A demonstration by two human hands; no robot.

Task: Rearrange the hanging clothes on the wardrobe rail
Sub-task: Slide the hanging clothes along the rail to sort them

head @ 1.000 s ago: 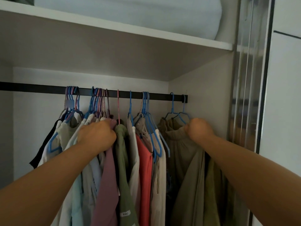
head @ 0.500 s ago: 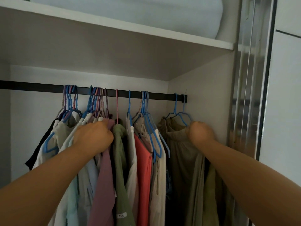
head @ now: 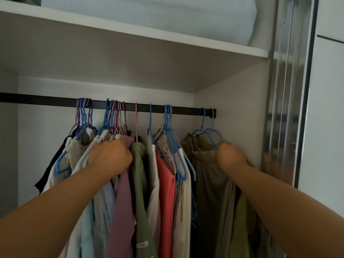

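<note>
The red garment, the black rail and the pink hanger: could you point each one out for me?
red garment [head: 166, 183], head view, on its upper front panel.
black rail [head: 46, 100], head view, on the bare stretch left of the hangers.
pink hanger [head: 136, 121], head view, on its straight neck below the hook.

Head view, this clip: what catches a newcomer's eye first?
Two hands reach into the packed clothes: the left hand grips the mauve garment left of centre, the right hand clutches the olive-brown garment at the far right. Between them hangs a coral-red garment, under the black wardrobe rail.
</note>
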